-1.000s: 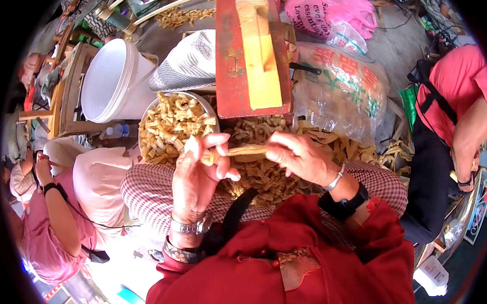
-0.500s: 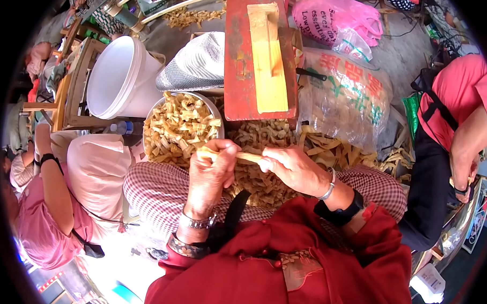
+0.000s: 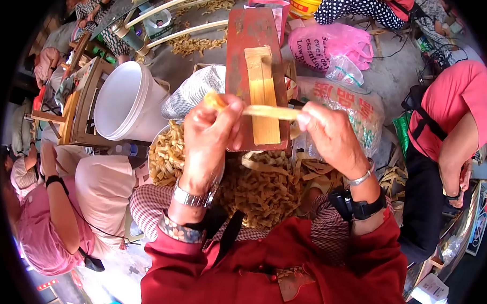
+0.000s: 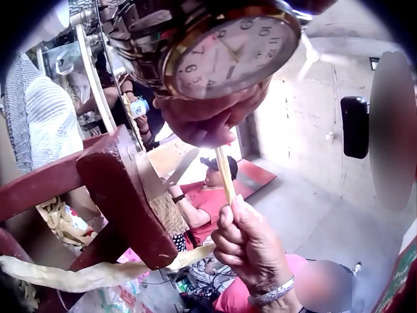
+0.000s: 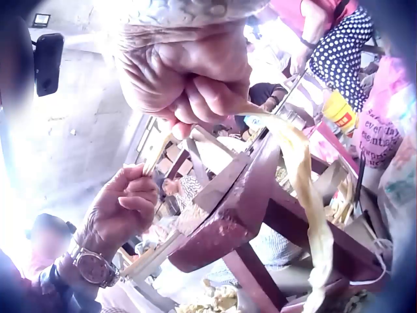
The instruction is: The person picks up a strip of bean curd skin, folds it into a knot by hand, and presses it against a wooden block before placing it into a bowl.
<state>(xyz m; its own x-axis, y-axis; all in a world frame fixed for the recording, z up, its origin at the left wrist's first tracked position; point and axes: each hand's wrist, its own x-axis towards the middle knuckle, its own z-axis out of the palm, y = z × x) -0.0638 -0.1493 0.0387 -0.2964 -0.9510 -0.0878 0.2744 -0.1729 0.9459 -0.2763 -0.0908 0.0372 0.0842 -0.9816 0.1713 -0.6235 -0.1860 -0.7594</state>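
Observation:
Between my two raised hands a pale yellow, flat dried strip (image 3: 269, 112) stretches nearly level, overlapping the near end of a red wooden bench (image 3: 247, 31). My left hand (image 3: 209, 132) pinches one end between curled fingers and thumb, and a folded yellow lump sticks up above those fingers. On the other side my right hand (image 3: 338, 136) grips the strip with thumb and fingertips. From that hand a long loose tail (image 5: 309, 195) of the strip hangs down in the right wrist view. A yellow board (image 3: 263, 126) lies along the bench top.
Below the hands lies a heap of brownish pieces (image 3: 252, 200). At left are a bowl of knotted yellow pieces (image 3: 165, 157) and a white bucket (image 3: 119, 102). A printed clear sack (image 3: 358, 102) and pink bag (image 3: 327, 45) lie at right. People sit on both sides.
Both hands have risen and moved forward from over the lap to the bench's near end. They have drawn further apart, with a longer stretch of strip showing between them. The head view has shifted.

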